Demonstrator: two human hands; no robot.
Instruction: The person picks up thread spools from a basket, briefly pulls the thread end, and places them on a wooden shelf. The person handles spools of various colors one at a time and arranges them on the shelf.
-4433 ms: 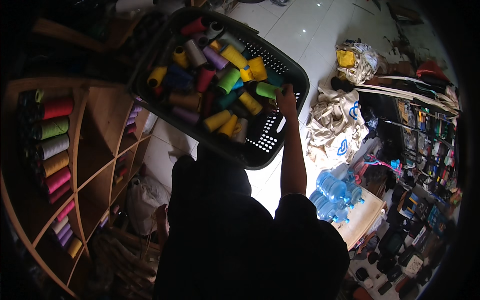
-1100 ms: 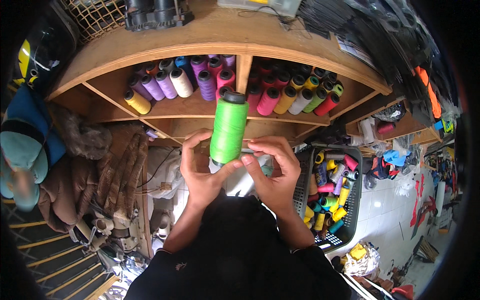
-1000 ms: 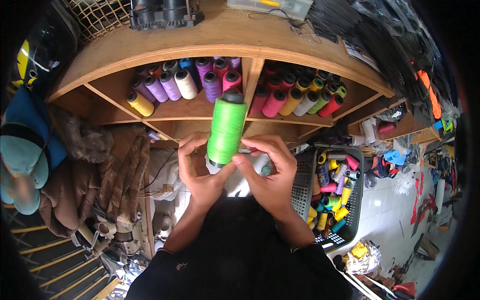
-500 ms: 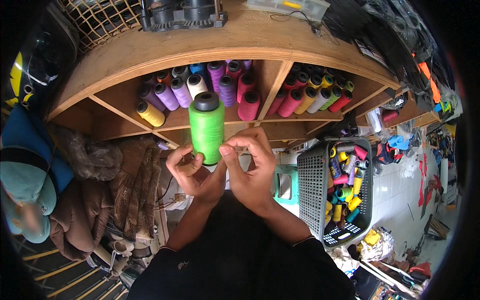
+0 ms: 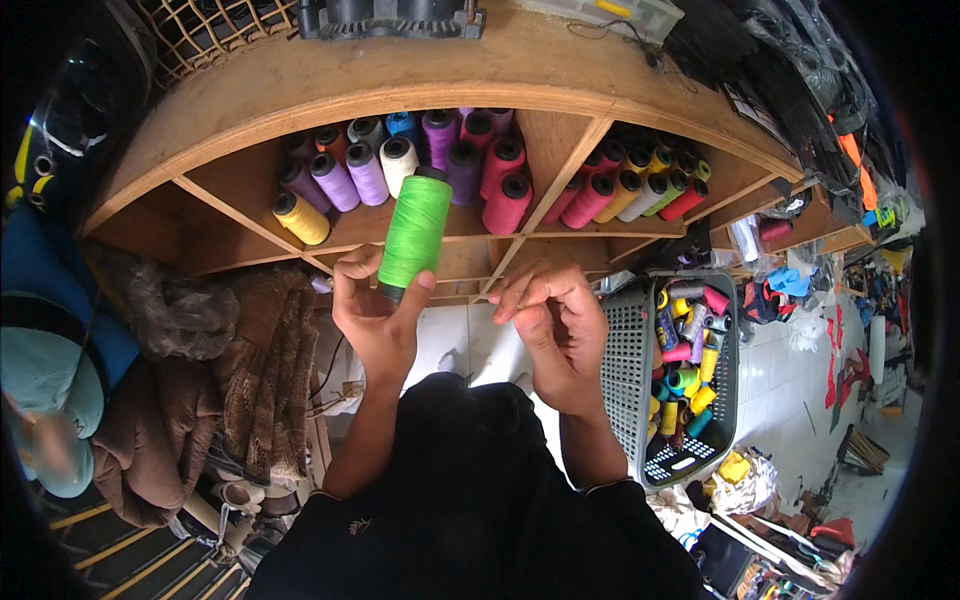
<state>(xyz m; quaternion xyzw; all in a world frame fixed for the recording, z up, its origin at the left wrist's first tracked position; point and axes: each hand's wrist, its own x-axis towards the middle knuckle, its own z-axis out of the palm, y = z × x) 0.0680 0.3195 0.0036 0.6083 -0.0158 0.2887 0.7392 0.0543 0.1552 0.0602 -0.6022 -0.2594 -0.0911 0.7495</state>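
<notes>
My left hand (image 5: 378,315) grips a bright green thread spool (image 5: 415,230) near its lower end, thumb on one side and fingers on the other. The spool leans slightly to the right and shows a dark core at top and bottom. Off to its right, apart from the spool, my right hand (image 5: 560,335) is closed with thumb and fingertips pinched together. Whatever the pinch holds, if anything, is too small to make out. Behind the spool, a wooden shelf (image 5: 400,95) has purple, white, pink and yellow thread spools (image 5: 301,218) standing in its compartments.
On the right stands a grey-green perforated basket (image 5: 622,390) of mixed spools. Brown knitted cloths (image 5: 265,370) hang at the left, by a teal cap (image 5: 40,380). A clear plastic box (image 5: 640,15) sits on the shelf top. White tiles (image 5: 770,380) cover the floor.
My right hand has moved away from the spool to the right, still pinched. The green spool has gone from upright to tilted, now held by my left hand alone.
</notes>
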